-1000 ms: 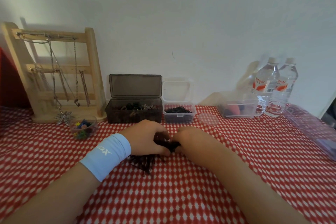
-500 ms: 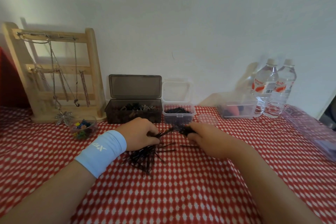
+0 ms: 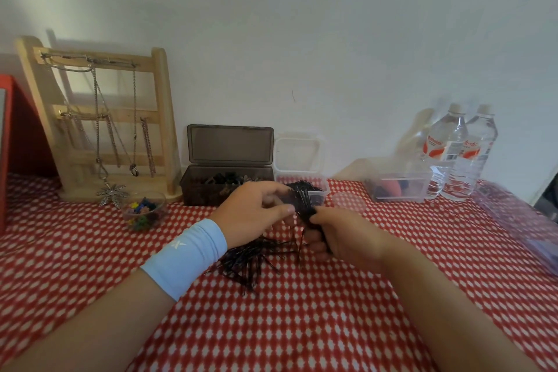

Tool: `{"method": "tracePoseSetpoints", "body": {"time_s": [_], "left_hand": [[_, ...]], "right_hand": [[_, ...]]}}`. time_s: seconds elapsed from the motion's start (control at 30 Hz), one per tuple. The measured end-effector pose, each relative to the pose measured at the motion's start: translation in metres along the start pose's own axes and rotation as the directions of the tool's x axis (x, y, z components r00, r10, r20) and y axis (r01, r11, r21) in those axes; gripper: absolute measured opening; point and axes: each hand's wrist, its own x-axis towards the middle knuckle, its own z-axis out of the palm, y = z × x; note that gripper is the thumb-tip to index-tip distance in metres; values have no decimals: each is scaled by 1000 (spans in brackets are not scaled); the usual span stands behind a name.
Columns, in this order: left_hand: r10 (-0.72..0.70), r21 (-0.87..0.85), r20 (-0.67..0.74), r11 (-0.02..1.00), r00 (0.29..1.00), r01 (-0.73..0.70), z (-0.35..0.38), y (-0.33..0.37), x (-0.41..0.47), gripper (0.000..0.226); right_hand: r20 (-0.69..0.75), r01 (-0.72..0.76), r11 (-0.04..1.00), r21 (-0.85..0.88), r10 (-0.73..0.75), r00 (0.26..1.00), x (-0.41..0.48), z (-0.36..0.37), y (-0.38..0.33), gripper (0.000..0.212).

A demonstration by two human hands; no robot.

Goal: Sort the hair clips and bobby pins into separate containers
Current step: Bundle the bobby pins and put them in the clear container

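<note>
Meanwhile both hands, left (image 3: pixel 256 211) and right (image 3: pixel 335 235), grip bobby pins (image 3: pixel 303 199) before clear box (image 3: pixel 320 194).

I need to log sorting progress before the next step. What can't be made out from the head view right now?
- Head view: how many bobby pins the right hand grips; its fingers cover the bundle.
- Contents of the clear container: partly hidden by the left hand.
- Items in the dark box: too small and dim to identify.
- Purple lid: cut off by the right edge.
</note>
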Motion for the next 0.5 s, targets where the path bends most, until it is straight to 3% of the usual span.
{"method": "tracePoseSetpoints", "body": {"time_s": [0.1,0.17,0.3,0.5], "left_hand": [[-33,-67,-17,997,999,32,-3,1,-1,16],[-47,-21,-25,999,999,47,-6,-1,0,11],[-65,43,-8,997,998,65,-7,-6,1,14],[9,77,81,997,997,-15,-2,-5,0,8]], "right_hand": [[-5,34,989,-141,-35,999,-2,1,0,6],[-39,43,960,-276,-56,998,-6,1,-2,13],[-32,27,937,-349,-41,999,-10,0,-7,29],[7,48,844,-534,-52,999,-12,6,-5,27]]}}
